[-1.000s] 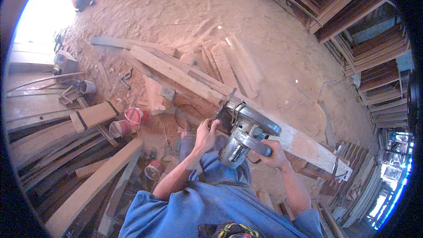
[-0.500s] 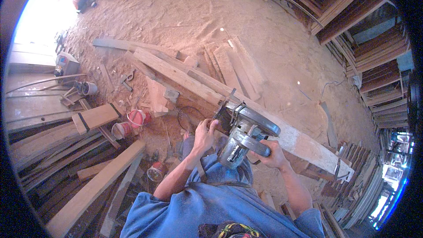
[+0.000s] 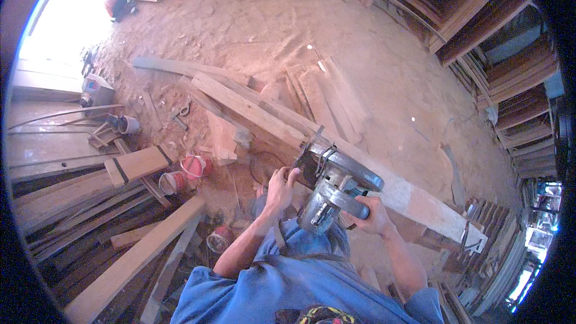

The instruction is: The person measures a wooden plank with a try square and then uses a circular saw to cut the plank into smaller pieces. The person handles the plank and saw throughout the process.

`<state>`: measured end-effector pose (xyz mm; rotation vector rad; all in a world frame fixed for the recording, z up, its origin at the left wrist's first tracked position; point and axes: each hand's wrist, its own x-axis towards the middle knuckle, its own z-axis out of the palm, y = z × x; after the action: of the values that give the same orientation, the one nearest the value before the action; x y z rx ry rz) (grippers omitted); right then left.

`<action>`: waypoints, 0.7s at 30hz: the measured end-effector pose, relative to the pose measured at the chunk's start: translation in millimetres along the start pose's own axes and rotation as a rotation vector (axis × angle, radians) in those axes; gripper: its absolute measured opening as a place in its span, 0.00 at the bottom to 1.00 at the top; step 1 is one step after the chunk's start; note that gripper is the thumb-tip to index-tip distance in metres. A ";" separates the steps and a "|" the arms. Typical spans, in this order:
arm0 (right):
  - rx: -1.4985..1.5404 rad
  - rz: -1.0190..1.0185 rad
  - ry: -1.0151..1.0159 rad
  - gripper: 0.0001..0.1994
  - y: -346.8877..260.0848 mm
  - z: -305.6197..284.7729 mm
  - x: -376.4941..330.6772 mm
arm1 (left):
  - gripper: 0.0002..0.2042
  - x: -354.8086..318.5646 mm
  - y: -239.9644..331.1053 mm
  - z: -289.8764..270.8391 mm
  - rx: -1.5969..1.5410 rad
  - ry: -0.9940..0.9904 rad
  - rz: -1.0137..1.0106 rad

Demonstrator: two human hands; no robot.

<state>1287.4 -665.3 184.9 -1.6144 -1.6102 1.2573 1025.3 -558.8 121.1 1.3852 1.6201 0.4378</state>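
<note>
head view: both hands grip circular saw (image 3: pixel 336 189) on plank (image 3: pixel 264 114).

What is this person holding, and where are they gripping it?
A circular saw resting on a long plank. The right hand grips its rear handle; the left hand holds its front left side.

Both my forearms come up from the lower edge, bare below blue sleeves. My left arm is bent at the elbow and reaches forward and up; my left hand (image 3: pixel 281 187) is raised, fingers curled forward, thumb apart. My right arm angles inward from the right, wrist straight; my right hand (image 3: pixel 373 216) has its grip wrapped tight, knuckles facing up.
</note>
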 end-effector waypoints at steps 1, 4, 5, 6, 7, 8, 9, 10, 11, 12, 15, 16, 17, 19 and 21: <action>-0.024 -0.012 0.006 0.13 2.6 0.8 -0.3 | 0.25 1.5 -3.1 1.0 -0.001 -0.012 -0.001; -0.054 -0.022 0.004 0.13 9.2 2.9 0.1 | 0.25 3.9 -17.5 6.9 0.020 0.009 0.013; -0.039 0.002 -0.003 0.14 8.0 2.7 -0.6 | 0.25 4.3 -14.8 7.0 0.031 0.020 0.021; -0.023 0.026 -0.011 0.14 7.7 3.2 -0.5 | 0.25 4.3 -12.2 6.2 0.025 0.001 0.009; -0.026 -0.018 0.019 0.13 8.6 4.4 0.5 | 0.25 3.2 -8.9 4.9 0.019 -0.017 -0.004; -0.029 -0.060 0.049 0.12 8.8 5.7 1.1 | 0.25 2.3 -4.7 3.0 0.013 -0.035 -0.018; -0.032 -0.103 0.079 0.12 9.3 7.0 1.3 | 0.25 3.1 -5.1 3.1 0.013 -0.044 -0.015; -0.057 -0.109 0.085 0.12 12.6 8.0 0.3 | 0.25 3.8 -6.8 3.7 0.012 -0.053 -0.012; -0.080 -0.120 0.089 0.12 17.6 8.9 -0.2 | 0.25 4.4 -9.1 3.0 0.014 -0.057 -0.010; -0.102 -0.131 0.093 0.12 20.3 9.6 -0.2 | 0.25 5.4 -13.6 4.3 0.028 -0.043 0.003; -0.045 -0.021 0.026 0.14 14.3 8.9 0.6 | 0.25 5.7 -25.5 8.3 0.054 0.005 0.035; -0.047 -0.015 0.018 0.15 14.0 8.9 0.5 | 0.25 4.6 -27.5 10.0 0.052 0.022 0.042; -0.049 -0.005 0.015 0.15 16.0 8.0 -1.8 | 0.25 4.4 -22.4 9.6 0.052 0.034 0.054; -0.048 -0.018 0.012 0.16 22.2 8.1 -2.4 | 0.26 3.3 -12.3 4.8 0.049 0.000 0.015; -0.049 -0.060 0.008 0.16 29.0 9.3 -2.2 | 0.26 3.1 -17.1 6.8 0.036 0.002 0.020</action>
<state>1293.1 -673.9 156.2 -1.5871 -1.6840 1.1876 1021.2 -563.0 103.4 1.4293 1.6241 0.4240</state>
